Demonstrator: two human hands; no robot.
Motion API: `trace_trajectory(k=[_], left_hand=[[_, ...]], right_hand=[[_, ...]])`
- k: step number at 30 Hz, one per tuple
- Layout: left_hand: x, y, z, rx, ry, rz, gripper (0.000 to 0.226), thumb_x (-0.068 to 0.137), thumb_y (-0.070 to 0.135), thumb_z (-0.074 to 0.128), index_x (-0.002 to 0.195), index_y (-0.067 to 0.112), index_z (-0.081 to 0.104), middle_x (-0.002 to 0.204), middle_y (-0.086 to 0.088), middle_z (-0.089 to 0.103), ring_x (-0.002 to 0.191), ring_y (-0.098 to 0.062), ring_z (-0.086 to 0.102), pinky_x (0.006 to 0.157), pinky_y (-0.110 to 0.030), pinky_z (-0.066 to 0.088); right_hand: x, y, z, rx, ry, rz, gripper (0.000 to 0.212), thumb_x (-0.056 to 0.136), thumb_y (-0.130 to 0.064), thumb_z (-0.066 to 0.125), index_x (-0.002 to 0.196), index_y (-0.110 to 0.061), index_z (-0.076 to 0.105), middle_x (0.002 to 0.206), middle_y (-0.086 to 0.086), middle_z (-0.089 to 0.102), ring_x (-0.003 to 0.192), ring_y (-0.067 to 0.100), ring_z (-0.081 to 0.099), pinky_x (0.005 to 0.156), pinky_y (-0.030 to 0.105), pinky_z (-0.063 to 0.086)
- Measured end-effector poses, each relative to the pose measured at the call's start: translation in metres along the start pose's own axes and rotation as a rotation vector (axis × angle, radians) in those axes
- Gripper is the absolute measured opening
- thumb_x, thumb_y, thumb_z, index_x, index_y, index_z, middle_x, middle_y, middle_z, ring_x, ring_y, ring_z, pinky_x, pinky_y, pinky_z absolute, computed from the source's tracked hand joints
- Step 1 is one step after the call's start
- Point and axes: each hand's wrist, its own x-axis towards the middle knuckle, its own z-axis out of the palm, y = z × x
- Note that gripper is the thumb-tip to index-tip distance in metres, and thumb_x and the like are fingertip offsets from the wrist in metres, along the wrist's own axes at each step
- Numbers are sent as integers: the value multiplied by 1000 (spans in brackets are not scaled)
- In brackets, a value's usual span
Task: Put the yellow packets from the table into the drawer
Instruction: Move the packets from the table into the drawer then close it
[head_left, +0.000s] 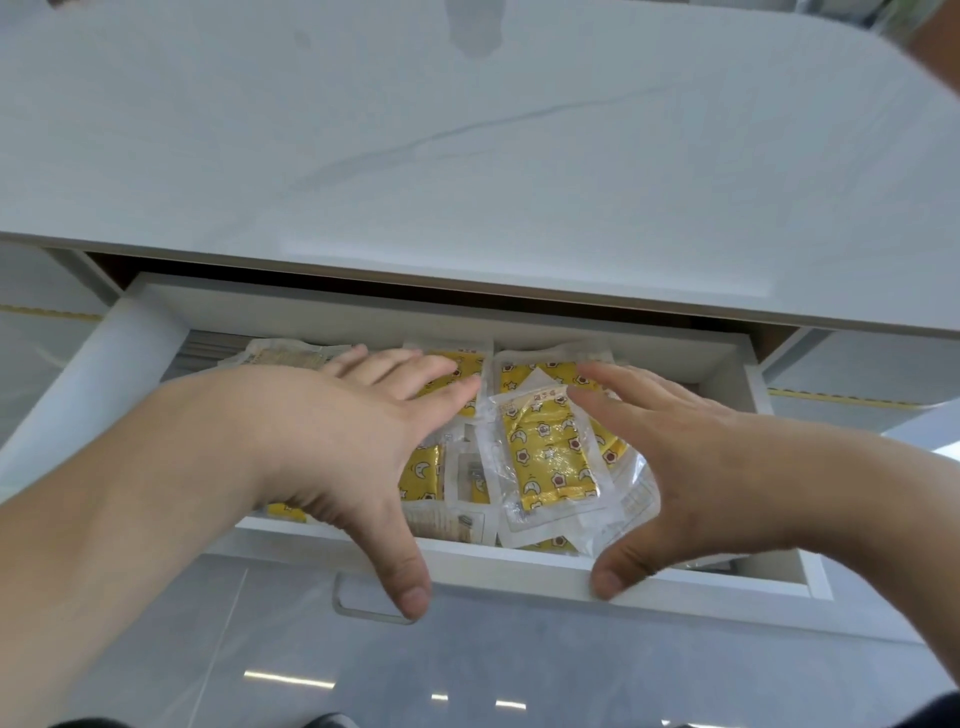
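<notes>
Your left hand (332, 431) and right hand (691, 462) hover over the open drawer (519, 564), fingers spread, gripping nothing. The yellow packets (550, 457) lie heaped inside, none visible on the surface (467, 145). They look light, soft and slippery; pinch the clear sealed edges.

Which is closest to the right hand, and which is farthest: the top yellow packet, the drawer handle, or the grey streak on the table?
From the right hand:
1. Top yellow packet, just left of the hand, under its fingers.
2. Drawer handle, lower left, on the drawer front.
3. Grey streak, far up on the table.
</notes>
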Motion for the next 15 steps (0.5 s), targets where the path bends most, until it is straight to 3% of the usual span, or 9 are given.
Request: trace_trajectory(k=[3,8,12,15], left_hand=[[2,4,-1,91,85,-9,157,34,86,71,138,42,-39,149,24,-35,139,-6,-34,113,-35,-21],[0,6,-5,114,175,7,158,33,87,69,139,40,-37,147,26,-28,141,-6,-22,114,-33,-13],[-5,8,-6,135,296,29,160,29,89,68,137,40,-39,143,25,-26,140,-10,-17,117,-35,12],[-5,10,-4,243,446,15,162,27,93,63,137,34,-42,146,14,-26,136,-16,-21,116,-35,8]], right_hand=[[-1,1,-1,-15,29,-25,139,42,-90,62,148,-45,-17,145,-34,-33,142,0,-22,121,36,9],[-2,-2,-3,-57,58,-17,144,40,-88,65,148,-41,-18,144,-31,-36,142,4,-23,116,31,6],[-4,-3,-5,-131,125,-21,146,41,-91,61,148,-37,-22,144,-27,-37,140,6,-30,107,29,-7],[-3,-5,-8,-204,190,-33,147,42,-94,55,148,-31,-24,146,-18,-40,135,8,-41,107,29,-19]])
